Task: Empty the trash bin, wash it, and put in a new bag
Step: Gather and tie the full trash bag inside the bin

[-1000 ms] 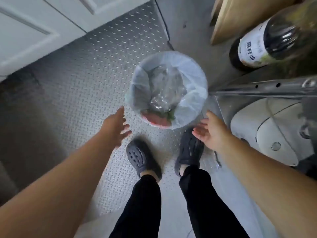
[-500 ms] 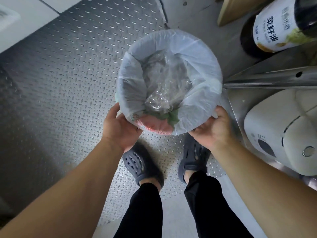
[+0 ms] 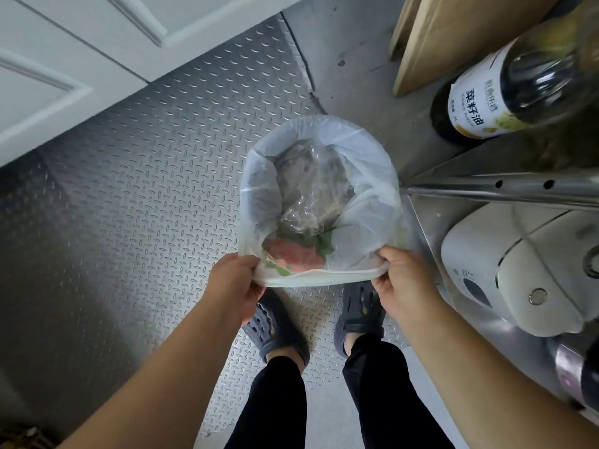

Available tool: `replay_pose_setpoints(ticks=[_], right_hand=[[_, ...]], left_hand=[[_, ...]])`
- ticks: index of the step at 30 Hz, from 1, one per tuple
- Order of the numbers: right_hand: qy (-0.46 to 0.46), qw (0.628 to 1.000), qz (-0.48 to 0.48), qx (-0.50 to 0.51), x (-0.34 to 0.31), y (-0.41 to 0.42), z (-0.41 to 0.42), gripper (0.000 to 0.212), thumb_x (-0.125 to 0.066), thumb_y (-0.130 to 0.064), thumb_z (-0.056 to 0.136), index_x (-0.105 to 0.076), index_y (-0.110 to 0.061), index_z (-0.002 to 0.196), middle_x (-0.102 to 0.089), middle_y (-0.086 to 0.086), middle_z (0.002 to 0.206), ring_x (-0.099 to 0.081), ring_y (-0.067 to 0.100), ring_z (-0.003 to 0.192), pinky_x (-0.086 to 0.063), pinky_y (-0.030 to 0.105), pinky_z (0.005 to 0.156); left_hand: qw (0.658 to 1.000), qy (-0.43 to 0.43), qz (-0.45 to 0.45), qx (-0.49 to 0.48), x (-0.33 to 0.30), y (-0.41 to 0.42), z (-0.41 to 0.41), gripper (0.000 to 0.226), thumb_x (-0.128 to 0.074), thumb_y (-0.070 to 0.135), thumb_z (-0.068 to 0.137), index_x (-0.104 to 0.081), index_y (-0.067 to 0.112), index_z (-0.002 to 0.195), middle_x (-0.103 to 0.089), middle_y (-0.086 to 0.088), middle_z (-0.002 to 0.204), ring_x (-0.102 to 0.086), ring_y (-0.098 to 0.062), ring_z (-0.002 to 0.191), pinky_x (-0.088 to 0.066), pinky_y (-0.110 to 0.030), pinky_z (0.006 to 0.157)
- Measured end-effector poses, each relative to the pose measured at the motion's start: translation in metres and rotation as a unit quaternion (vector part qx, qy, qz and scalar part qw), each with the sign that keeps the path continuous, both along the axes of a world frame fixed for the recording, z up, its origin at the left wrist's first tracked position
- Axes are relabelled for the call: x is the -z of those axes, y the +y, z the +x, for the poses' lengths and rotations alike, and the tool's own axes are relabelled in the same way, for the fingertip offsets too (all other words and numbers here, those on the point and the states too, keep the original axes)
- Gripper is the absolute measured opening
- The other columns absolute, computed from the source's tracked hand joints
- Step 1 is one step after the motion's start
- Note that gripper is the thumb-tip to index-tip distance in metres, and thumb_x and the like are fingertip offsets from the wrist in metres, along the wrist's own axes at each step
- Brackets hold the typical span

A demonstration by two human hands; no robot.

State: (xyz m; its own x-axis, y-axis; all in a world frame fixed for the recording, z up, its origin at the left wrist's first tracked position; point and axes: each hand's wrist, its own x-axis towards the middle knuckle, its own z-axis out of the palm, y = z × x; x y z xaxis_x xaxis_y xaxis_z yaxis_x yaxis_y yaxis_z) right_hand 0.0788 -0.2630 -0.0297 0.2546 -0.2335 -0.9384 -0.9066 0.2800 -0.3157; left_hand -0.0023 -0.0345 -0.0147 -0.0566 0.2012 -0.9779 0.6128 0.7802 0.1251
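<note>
With left hand (image 3: 235,286) and right hand (image 3: 400,280) pinching the bag (image 3: 324,202) rim at centre frame, bin sits directly underneath; pull straight up.

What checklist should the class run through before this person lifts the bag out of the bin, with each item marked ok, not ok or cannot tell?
1. Left hand grips the bag's near edge: ok.
2. Right hand grips the same edge: ok.
3. White bag freed from the bin rim all round: not ok; only the near edge is pulled up.
4. Rubbish sits below the bag's mouth: ok.
5. Bag free of holes or leaks: cannot tell.
6. Oil bottle stands apart from the bag: ok.
</note>
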Motion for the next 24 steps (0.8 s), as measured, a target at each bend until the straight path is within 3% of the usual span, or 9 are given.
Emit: replay_pose_setpoints(ticks=[3,6,8,10,15,18,20,22,24], right_hand=[[-0.08,0.994,-0.044,-0.057,-0.02,0.005,0.014,0.027,-0.058,0.008,0.074,-0.06,-0.015,0.061,-0.062,0.001,0.053,-0.057,0.016,0.053,-0.042,0.022,0.05],[-0.131,0.982,-0.044,-0.131,-0.038,0.009,0.037,0.015,-0.068,-0.006,0.067,-0.062,-0.018,0.06,-0.059,0.006,0.057,-0.051,0.021,0.056,-0.037,0.027,0.053],[-0.117,0.974,-0.05,-0.188,-0.043,0.006,0.051,0.011,-0.078,-0.018,0.068,-0.069,-0.017,0.075,-0.068,0.013,0.075,-0.062,0.025,0.067,-0.044,0.028,0.056],[-0.066,0.977,-0.066,-0.194,-0.042,0.0,0.063,0.044,-0.082,-0.037,0.072,-0.066,-0.01,0.102,-0.072,0.014,0.1,-0.07,0.027,0.086,-0.054,0.03,0.062],[0.07,0.989,-0.004,-0.132,-0.02,-0.012,0.097,0.063,-0.069,-0.069,0.07,-0.07,-0.02,0.11,-0.078,0.011,0.098,-0.072,0.035,0.095,-0.055,0.057,0.087],[0.069,0.984,0.032,-0.162,0.002,-0.007,0.113,0.055,-0.066,-0.058,0.08,-0.07,-0.017,0.116,-0.077,0.012,0.102,-0.074,0.033,0.091,-0.059,0.047,0.078],[0.037,0.979,0.043,-0.195,0.012,0.0,0.122,0.041,-0.067,-0.046,0.085,-0.075,-0.015,0.11,-0.078,0.011,0.099,-0.075,0.028,0.086,-0.06,0.04,0.072],[0.022,0.975,0.034,-0.221,0.017,0.006,0.129,0.031,-0.066,-0.038,0.086,-0.079,-0.013,0.101,-0.078,0.011,0.099,-0.074,0.029,0.085,-0.059,0.043,0.078],[0.027,0.969,0.015,-0.246,0.018,0.01,0.136,0.026,-0.063,-0.029,0.086,-0.08,-0.01,0.093,-0.076,0.015,0.094,-0.073,0.031,0.082,-0.059,0.045,0.079]], left_hand=[[0.999,-0.024,0.04,0.002,-0.02,0.01,0.009,0.009,-0.053,-0.006,0.092,-0.055,-0.001,0.099,-0.063,-0.025,0.106,-0.068,-0.031,0.086,-0.063,-0.034,0.067],[0.994,-0.085,0.038,0.058,-0.035,0.03,0.019,0.002,-0.056,0.001,0.093,-0.057,0.001,0.095,-0.066,-0.022,0.099,-0.069,-0.026,0.074,-0.059,-0.03,0.056],[0.987,-0.073,0.026,0.138,-0.037,0.045,0.022,0.019,-0.059,0.02,0.094,-0.062,0.002,0.099,-0.066,-0.016,0.093,-0.064,-0.023,0.071,-0.055,-0.032,0.06],[0.978,-0.022,0.027,0.206,-0.032,0.059,0.027,0.04,-0.057,0.043,0.093,-0.066,0.005,0.1,-0.067,-0.011,0.086,-0.062,-0.025,0.075,-0.055,-0.037,0.069],[0.977,-0.001,-0.044,0.207,-0.003,0.077,0.052,0.066,-0.047,0.069,0.088,-0.06,0.007,0.106,-0.071,-0.016,0.108,-0.067,-0.035,0.1,-0.053,-0.045,0.09],[0.98,-0.025,-0.087,0.178,0.016,0.084,0.077,0.073,-0.045,0.068,0.089,-0.059,0.0,0.112,-0.07,-0.021,0.115,-0.069,-0.039,0.104,-0.053,-0.051,0.093],[0.98,-0.036,-0.081,0.18,0.025,0.086,0.093,0.07,-0.045,0.064,0.091,-0.064,0.0,0.112,-0.074,-0.019,0.107,-0.073,-0.037,0.095,-0.058,-0.048,0.083],[0.976,-0.054,-0.072,0.201,0.03,0.086,0.106,0.053,-0.051,0.052,0.094,-0.069,0.003,0.104,-0.076,-0.015,0.095,-0.075,-0.031,0.083,-0.061,-0.042,0.07],[0.97,-0.061,-0.061,0.227,0.033,0.085,0.115,0.033,-0.057,0.032,0.095,-0.071,0.003,0.101,-0.074,-0.014,0.095,-0.075,-0.028,0.081,-0.062,-0.043,0.07]])
